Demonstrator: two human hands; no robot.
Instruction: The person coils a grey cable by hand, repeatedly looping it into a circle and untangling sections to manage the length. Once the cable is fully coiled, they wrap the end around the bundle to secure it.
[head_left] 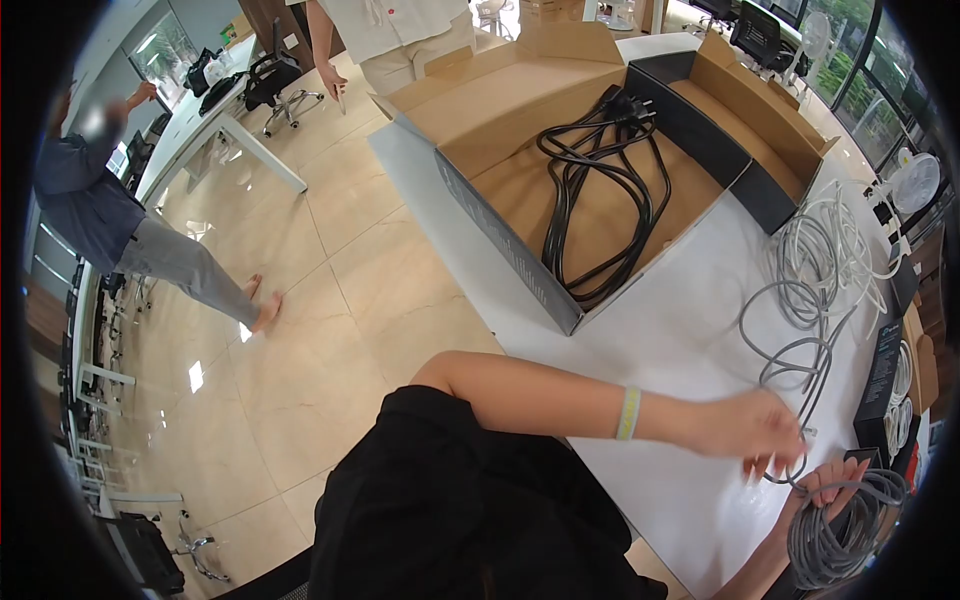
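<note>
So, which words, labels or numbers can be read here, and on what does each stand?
No text is readable.
Open cardboard box, dark side: faint print, too blurred.
Black box at the right edge: small white print, too small.

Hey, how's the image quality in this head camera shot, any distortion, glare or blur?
Head view: heavy fisheye curves the white table along its edge, and a black vignette rings the frame; daylight glares off the glossy beige floor tiles; the left hand looks slightly soft beside the coiled grey cable.
</note>
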